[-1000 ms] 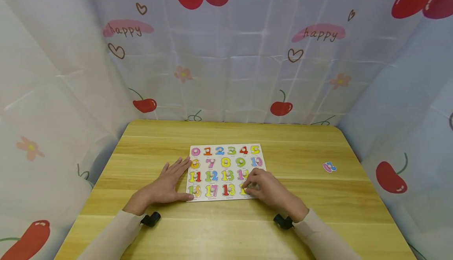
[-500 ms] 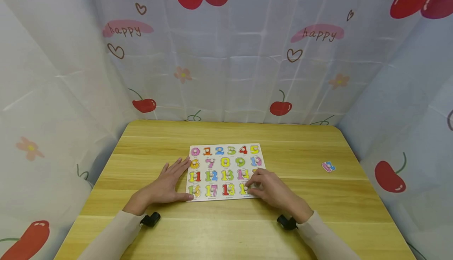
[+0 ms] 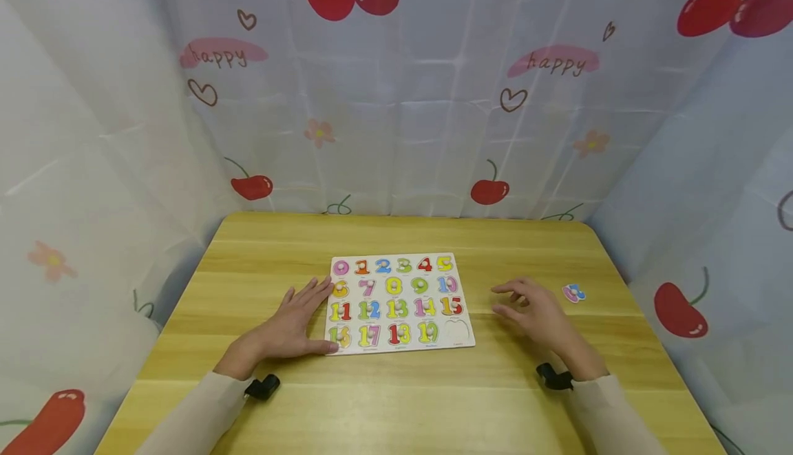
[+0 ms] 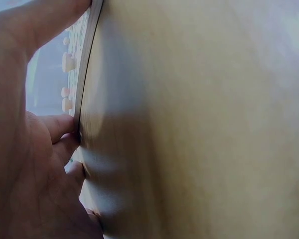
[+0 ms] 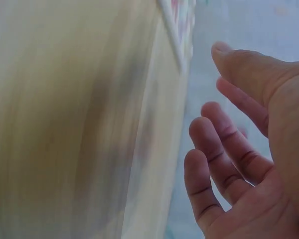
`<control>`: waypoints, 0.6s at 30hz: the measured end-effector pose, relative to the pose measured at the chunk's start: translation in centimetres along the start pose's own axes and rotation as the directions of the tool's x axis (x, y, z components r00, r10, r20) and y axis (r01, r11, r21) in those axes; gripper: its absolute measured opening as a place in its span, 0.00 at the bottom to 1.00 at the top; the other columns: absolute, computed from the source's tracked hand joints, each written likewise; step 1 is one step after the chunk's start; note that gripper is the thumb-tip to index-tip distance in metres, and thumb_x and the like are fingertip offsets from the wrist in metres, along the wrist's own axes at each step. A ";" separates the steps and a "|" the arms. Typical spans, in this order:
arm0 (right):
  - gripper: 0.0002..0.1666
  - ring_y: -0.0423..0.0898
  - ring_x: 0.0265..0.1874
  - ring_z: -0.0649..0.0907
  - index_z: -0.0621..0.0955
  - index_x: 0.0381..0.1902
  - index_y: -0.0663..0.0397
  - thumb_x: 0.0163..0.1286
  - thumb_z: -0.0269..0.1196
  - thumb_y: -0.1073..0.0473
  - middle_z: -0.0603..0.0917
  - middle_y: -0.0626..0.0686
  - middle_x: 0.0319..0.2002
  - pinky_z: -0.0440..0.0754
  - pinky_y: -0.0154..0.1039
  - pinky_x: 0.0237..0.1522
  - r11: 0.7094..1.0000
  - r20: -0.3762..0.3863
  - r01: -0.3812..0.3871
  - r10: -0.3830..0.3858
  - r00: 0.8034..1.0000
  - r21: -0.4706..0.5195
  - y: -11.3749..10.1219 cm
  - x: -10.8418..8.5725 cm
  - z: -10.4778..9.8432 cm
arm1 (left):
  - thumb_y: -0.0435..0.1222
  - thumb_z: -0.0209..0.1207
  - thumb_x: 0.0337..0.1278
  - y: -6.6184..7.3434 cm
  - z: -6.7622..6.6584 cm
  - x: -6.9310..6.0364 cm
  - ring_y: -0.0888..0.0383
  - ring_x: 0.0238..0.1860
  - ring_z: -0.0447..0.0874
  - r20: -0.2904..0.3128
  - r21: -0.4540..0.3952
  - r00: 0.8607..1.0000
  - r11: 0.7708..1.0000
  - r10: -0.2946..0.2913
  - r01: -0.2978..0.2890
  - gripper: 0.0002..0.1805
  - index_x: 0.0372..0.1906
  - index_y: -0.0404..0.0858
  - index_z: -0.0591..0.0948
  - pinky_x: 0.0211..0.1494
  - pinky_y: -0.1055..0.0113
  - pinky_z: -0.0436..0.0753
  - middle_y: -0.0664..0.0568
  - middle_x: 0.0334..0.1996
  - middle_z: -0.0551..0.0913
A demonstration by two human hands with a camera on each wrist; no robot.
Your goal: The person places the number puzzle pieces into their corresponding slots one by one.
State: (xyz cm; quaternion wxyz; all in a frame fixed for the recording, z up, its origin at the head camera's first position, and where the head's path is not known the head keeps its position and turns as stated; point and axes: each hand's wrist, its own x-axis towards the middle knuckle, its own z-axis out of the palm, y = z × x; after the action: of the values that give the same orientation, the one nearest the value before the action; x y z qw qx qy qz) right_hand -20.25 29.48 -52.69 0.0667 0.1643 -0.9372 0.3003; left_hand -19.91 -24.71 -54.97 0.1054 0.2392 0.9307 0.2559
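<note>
A white number puzzle board (image 3: 381, 275) lies on the table, with colourful knobbed number pieces in its rows. Its lower right corner shows a bare outlined recess (image 3: 457, 332). My left hand (image 3: 281, 324) rests at the board's left edge, thumb on the lower corner and fingers spread along the side. In the left wrist view the thumb and fingertips touch the board's edge (image 4: 87, 55). My right hand (image 3: 537, 314) hovers right of the board, fingers slightly bent, holding nothing. Beyond it lies a loose pink and blue puzzle piece (image 3: 573, 293); its number is too small to read.
The wooden table (image 3: 396, 400) carries the board and the loose piece. White curtains (image 3: 396, 111) with cherry prints stand behind the table and on both sides. A small black device (image 3: 553, 376) sits on the right wrist, another (image 3: 263, 387) on the left.
My right hand has let go of the yellow and green 19 piece in the bottom row and moved right, away from the board. The left hand has stayed at the board's edge.
</note>
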 end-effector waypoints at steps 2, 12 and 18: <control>0.21 0.52 0.45 0.89 0.94 0.63 0.55 0.76 0.82 0.58 0.92 0.61 0.55 0.93 0.42 0.46 0.999 -0.036 -0.029 0.028 0.999 -0.015 1.6 -0.6 -1.2 | 0.68 0.78 0.63 0.0 0.1 0.0 0.31 0.98 0.46 0.003 0.001 1.000 1.000 -0.001 0.001 0.71 0.97 0.38 0.55 0.94 0.17 0.42 0.44 0.98 0.53; 0.25 0.54 0.40 0.91 0.91 0.66 0.65 0.78 0.81 0.58 0.91 0.71 0.54 0.86 0.31 0.38 0.980 -0.121 -0.185 0.175 0.977 -0.077 8.8 -2.7 -5.5 | 0.70 0.77 0.63 -0.2 0.1 0.1 0.33 0.99 0.46 0.005 0.010 1.000 1.000 -0.011 0.011 0.72 0.98 0.41 0.54 0.95 0.18 0.42 0.46 0.99 0.52; 0.25 0.48 0.39 0.89 0.90 0.66 0.67 0.81 0.78 0.55 0.93 0.71 0.56 0.85 0.31 0.37 0.961 -0.082 -0.264 0.257 0.963 -0.088 10.9 -3.0 -6.2 | 0.69 0.78 0.62 0.0 0.1 0.1 0.31 0.98 0.46 0.008 -0.009 1.000 1.000 -0.013 0.013 0.72 0.98 0.41 0.55 0.94 0.17 0.42 0.46 0.99 0.52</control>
State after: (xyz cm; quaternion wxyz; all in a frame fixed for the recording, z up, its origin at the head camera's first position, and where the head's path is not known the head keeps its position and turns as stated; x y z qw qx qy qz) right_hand -21.08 42.28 -54.22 0.0671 0.0255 -0.9614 0.2656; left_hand -19.94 -24.58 -55.08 0.1118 0.2340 0.9306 0.2583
